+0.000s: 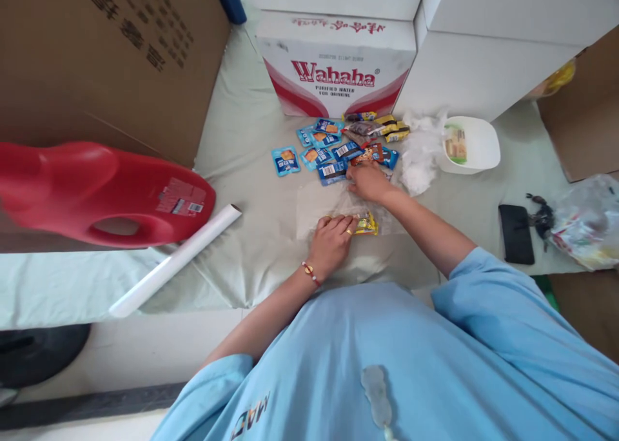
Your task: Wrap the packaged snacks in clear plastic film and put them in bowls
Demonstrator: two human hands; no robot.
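Left hand [333, 235] grip seemingly pinches yellow packet [366, 223]; right hand [368, 182] grip, unreadable, touches packets [333, 170] beside open cloth [251, 176].

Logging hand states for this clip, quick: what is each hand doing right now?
Left hand: closed on the clear plastic bag, beside the yellow packet.
Right hand: curled over the blue snack packets; grip cannot be told.

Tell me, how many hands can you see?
2. The left hand rests on a clear bag; the right hand touches the blue packets beyond it. No others show.
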